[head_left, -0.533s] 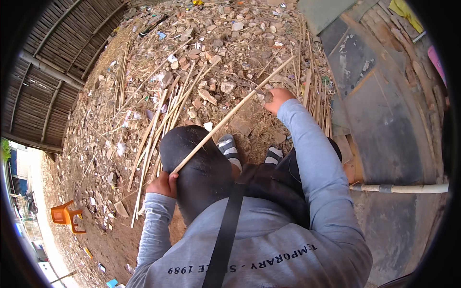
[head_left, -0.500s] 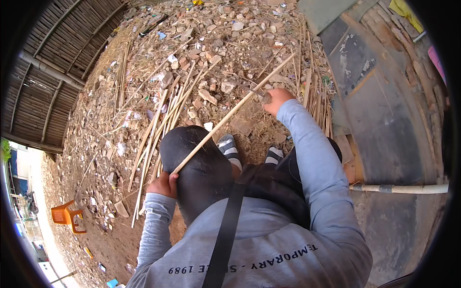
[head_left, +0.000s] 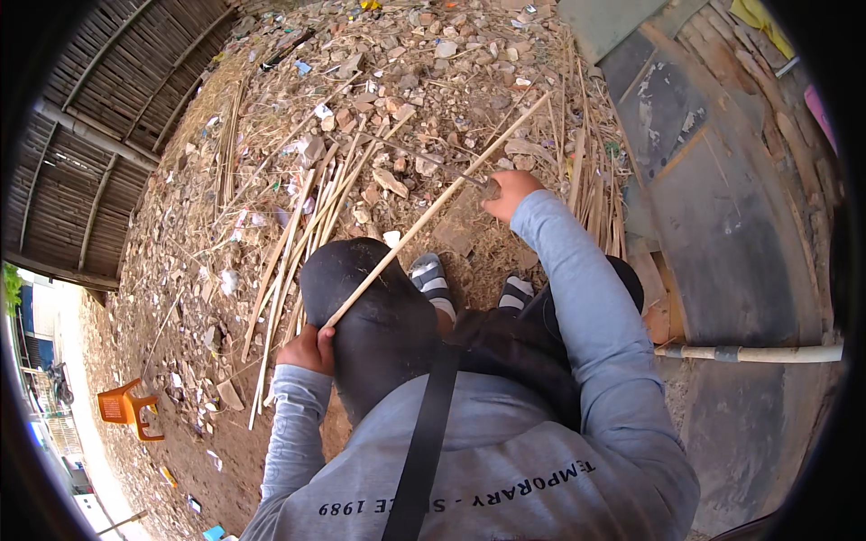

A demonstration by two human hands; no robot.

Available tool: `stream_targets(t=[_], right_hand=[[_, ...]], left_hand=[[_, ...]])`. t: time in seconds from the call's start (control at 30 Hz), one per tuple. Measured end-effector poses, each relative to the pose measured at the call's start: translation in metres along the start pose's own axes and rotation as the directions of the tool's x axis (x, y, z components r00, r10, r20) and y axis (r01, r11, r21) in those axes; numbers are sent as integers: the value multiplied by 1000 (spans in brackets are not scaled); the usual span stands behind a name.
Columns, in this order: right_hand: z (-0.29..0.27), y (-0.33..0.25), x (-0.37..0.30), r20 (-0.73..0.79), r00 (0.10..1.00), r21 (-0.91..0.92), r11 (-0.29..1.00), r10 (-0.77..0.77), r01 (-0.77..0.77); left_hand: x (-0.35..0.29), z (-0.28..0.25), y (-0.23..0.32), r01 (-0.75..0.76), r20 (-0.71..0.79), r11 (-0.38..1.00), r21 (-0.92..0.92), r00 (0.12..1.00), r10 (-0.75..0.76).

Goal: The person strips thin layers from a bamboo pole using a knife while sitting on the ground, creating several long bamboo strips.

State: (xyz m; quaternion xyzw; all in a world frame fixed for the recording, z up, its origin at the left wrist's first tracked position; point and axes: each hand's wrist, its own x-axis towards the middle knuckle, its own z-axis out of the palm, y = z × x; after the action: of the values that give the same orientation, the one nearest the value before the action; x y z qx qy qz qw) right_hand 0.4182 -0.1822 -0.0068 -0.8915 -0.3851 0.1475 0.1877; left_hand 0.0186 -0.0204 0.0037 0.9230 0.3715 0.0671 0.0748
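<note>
Head view: our left grip [head_left: 308, 350] clasps the near end of a pale stick [head_left: 410, 239] slanting across our left knee [head_left: 383, 316], and our right grip [head_left: 514, 194] the handle [head_left: 492, 190] of a dark blade [head_left: 433, 162], which we should hold shallow and steady.

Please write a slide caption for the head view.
Left hand grips a pale stick; right hand holds a thin dark tool.

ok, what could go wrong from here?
Slip: the thin dark tool in the right hand crosses the pale stick; skidding along it, the tool might catch the left knee or left hand.
Swing: the left hand grips only the near end, so the far end could whip sideways.
Drop: the sandaled feet are below; a dropped tool might hit them.
</note>
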Motion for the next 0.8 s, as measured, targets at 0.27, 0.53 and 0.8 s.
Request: stream_targets(t=[0.27, 0.53, 0.8], right_hand=[[-7, 6, -5, 72, 997, -9, 999, 33, -32], [-13, -28, -16, 18, 995, 66, 993, -102, 100], [14, 30, 6, -181, 983, 5, 999, 33, -33]], left_hand=[[0, 1, 1, -15, 8, 999, -42, 1000, 15], [-1, 4, -4, 10, -1, 1000, -24, 1000, -10], [5, 5, 0, -27, 3, 999, -23, 1000, 27]])
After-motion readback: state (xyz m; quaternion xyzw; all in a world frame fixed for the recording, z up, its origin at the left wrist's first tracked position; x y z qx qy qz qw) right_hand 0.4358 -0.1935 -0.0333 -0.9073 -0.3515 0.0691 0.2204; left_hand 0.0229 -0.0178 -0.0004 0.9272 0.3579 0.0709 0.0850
